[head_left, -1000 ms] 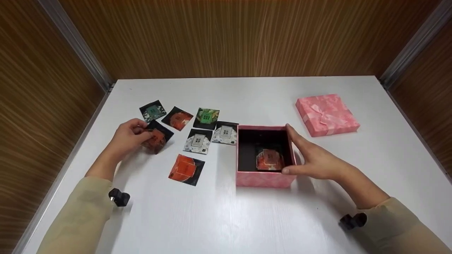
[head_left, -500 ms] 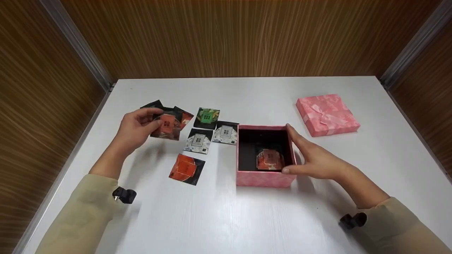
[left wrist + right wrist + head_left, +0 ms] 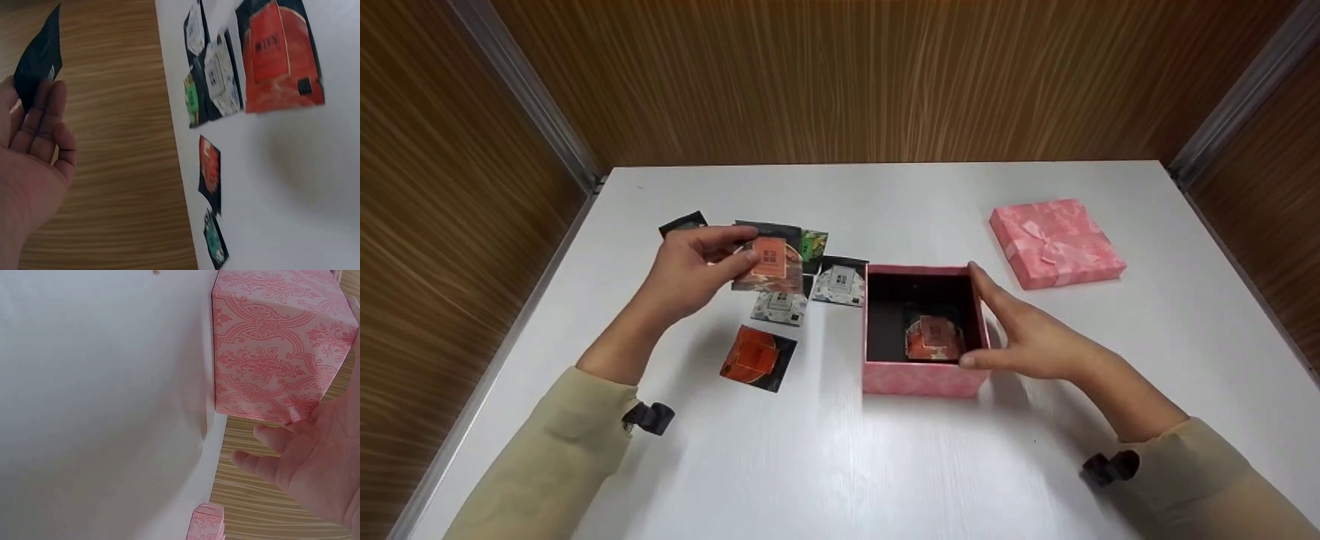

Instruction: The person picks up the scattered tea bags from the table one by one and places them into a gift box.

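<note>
My left hand (image 3: 686, 274) pinches a black and orange-red tea bag sachet (image 3: 780, 266) between thumb and fingers, raised over the other sachets. In the left wrist view that sachet (image 3: 40, 59) shows its dark back. With thumb and forefinger spread along its right side, my right hand (image 3: 1035, 341) holds the pink gift box (image 3: 924, 380), which stands uncovered. Inside the black interior lies one red sachet (image 3: 936, 339). Seen from the right wrist, the box wall (image 3: 270, 363) has a damask print, and the other fingers stand off it.
A red sachet (image 3: 757, 358), two white ones, one of them (image 3: 840, 281) against the box, a green one (image 3: 813, 246) and a dark one (image 3: 684, 221) lie on the white table (image 3: 840, 465). The pink lid (image 3: 1057, 244) with a bow lies at right.
My left hand has lifted the sachet off the table and carried it right, above the green and white sachets. My right hand and the box have stayed in place.
</note>
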Demonstrator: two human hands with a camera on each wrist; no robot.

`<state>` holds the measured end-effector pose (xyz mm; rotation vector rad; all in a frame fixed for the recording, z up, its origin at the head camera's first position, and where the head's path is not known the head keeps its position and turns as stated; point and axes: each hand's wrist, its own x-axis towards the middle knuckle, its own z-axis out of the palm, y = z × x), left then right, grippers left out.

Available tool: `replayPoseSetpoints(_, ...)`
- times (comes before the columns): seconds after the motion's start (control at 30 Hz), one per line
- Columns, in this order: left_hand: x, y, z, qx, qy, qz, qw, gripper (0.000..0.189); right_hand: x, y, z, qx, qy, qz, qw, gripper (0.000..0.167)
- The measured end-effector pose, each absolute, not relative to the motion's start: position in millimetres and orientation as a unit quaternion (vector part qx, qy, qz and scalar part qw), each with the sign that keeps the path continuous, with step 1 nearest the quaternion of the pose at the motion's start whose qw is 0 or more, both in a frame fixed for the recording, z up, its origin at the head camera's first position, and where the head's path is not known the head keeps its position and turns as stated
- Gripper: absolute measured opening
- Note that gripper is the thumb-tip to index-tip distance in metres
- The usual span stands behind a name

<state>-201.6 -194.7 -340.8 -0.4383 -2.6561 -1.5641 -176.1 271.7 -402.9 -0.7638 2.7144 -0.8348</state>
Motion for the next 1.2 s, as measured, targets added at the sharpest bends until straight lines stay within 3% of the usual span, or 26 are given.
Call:
replayPoseSetpoints(0.43, -195, -135, -329, -0.223, -0.851, -0.475, 0.01, 0.034, -175, 273, -404, -0.254, 0.918, -0.286, 0.101, 0.126)
replayPoseSetpoints(1.2, -202, -53, -357, -0.354, -0.834, -0.42, -0.043, 0.047, -176, 272, -404, -0.258, 0.914, -0.296, 0.102, 0.125)
